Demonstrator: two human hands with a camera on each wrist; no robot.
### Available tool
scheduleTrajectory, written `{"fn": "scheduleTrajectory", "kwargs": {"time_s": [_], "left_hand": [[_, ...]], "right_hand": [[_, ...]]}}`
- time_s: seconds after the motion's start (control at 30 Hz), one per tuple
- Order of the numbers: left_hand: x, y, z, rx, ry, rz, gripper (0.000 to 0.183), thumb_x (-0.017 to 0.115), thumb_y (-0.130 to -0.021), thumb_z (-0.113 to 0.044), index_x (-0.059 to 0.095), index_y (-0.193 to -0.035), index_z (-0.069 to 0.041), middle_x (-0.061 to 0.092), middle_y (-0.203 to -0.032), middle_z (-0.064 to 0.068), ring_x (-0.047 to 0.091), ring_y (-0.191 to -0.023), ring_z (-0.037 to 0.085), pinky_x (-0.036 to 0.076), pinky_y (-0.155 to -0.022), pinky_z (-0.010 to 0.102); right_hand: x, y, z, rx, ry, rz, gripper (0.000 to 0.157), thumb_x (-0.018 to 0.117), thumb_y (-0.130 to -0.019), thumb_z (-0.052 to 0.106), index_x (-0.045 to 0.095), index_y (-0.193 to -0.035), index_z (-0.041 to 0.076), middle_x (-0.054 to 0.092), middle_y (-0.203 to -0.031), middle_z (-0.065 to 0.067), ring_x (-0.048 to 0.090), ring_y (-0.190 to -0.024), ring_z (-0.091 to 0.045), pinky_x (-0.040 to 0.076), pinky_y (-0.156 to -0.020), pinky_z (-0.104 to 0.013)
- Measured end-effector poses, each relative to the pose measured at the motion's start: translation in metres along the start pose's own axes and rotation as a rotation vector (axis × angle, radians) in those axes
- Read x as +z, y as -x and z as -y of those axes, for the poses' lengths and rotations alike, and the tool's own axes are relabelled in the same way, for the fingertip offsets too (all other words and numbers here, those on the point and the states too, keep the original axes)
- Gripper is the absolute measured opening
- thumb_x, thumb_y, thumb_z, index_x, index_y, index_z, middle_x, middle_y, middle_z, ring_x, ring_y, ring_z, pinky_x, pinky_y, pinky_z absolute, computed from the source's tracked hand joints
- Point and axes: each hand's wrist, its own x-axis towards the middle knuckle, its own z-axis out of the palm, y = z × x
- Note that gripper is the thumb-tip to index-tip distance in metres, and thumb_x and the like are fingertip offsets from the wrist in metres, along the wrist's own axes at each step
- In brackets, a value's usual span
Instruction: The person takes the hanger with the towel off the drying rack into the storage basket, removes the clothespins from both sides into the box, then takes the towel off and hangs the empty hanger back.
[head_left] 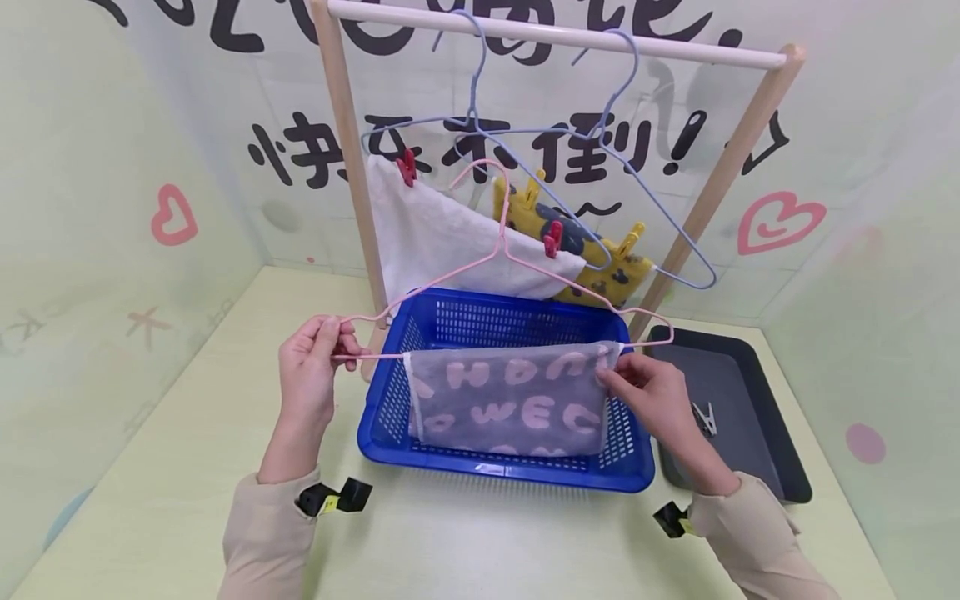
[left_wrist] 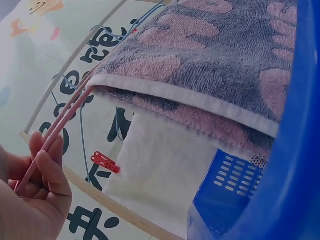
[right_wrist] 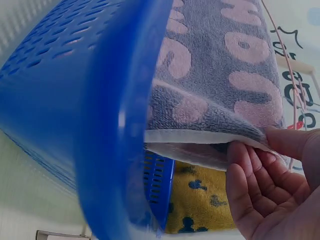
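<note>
A pink wire hanger [head_left: 504, 225] is held upright over the blue basket [head_left: 495, 471]. My left hand [head_left: 311, 358] grips its left end, thumb and fingers curled round the wire. Over the hanger's bottom bar hangs a folded grey towel [head_left: 510, 408] with pink letters, its lower part down in the basket's opening. At the towel's upper right corner, my right hand [head_left: 656, 396] pinches the white-bound edge between thumb and fingers. The right wrist view shows the towel's two layers [right_wrist: 200, 112] parted slightly near that pinch.
Behind the basket stands a wooden rack with a white rail [head_left: 562, 33]. Two blue hangers [head_left: 474, 83] hang there, with a white towel [head_left: 450, 229] in red clothespins and a yellow patterned towel [head_left: 600, 283] in yellow ones. A dark tray [head_left: 738, 400] holding a clothespin [head_left: 705, 418] lies right.
</note>
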Motion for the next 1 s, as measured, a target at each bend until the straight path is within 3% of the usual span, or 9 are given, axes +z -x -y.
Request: {"fn": "scheduleTrajectory", "kwargs": {"time_s": [0.2,0.47,0.6,0.7,0.87,1.0], "left_hand": [[0.004,-0.002,-0.005,0.013,0.028,-0.075,0.030,0.046,-0.098,-0.006,0.061,-0.072,-0.007,0.056,-0.055,0.000,0.058,-0.047,0.008,0.042,-0.042,0.015],[0.005,-0.005,-0.008,0.060,0.139,-0.173,0.028,0.049,-0.097,-0.006,0.061,-0.073,0.000,0.054,-0.052,0.002,0.058,-0.045,0.009,0.040,-0.039,0.015],[0.003,-0.008,-0.012,0.062,0.138,-0.152,0.028,0.049,-0.097,-0.007,0.061,-0.072,-0.002,0.054,-0.053,0.002,0.058,-0.045,0.009,0.040,-0.040,0.015],[0.001,-0.009,-0.015,0.060,0.115,-0.134,0.028,0.049,-0.097,-0.007,0.062,-0.072,-0.002,0.054,-0.053,0.002,0.059,-0.045,0.009,0.041,-0.039,0.015],[0.000,-0.008,-0.017,0.057,0.103,-0.128,0.028,0.049,-0.097,-0.007,0.062,-0.072,-0.003,0.053,-0.053,0.002,0.058,-0.045,0.009,0.039,-0.039,0.015],[0.000,-0.007,-0.017,0.064,0.094,-0.121,0.027,0.051,-0.096,-0.008,0.063,-0.072,-0.003,0.054,-0.053,0.002,0.057,-0.045,0.010,0.039,-0.039,0.015]], "right_hand": [[-0.001,0.003,-0.004,-0.033,0.016,0.026,0.011,0.068,-0.087,0.014,0.067,-0.083,0.003,0.062,-0.068,-0.003,0.052,-0.057,-0.011,0.045,-0.052,-0.018],[0.001,0.009,-0.017,-0.170,0.092,0.077,0.009,0.072,-0.081,0.005,0.064,-0.077,0.006,0.053,-0.061,0.004,0.044,-0.052,-0.006,0.039,-0.045,-0.020],[0.002,0.013,-0.022,-0.138,0.140,0.126,0.010,0.073,-0.081,0.008,0.064,-0.076,0.008,0.051,-0.060,0.006,0.043,-0.053,-0.007,0.038,-0.046,-0.020],[0.001,0.012,-0.023,-0.097,0.132,0.126,0.010,0.073,-0.081,0.011,0.065,-0.081,0.006,0.057,-0.065,0.003,0.048,-0.055,-0.008,0.042,-0.049,-0.020],[-0.002,0.002,-0.017,-0.014,0.021,-0.001,0.023,0.071,-0.084,0.012,0.066,-0.101,-0.002,0.068,-0.085,-0.011,0.059,-0.070,-0.003,0.049,-0.063,-0.014],[-0.008,-0.008,-0.005,0.068,-0.083,-0.098,0.032,0.067,-0.088,0.017,0.063,-0.111,-0.004,0.067,-0.096,-0.017,0.058,-0.076,0.003,0.047,-0.068,-0.009]]}}
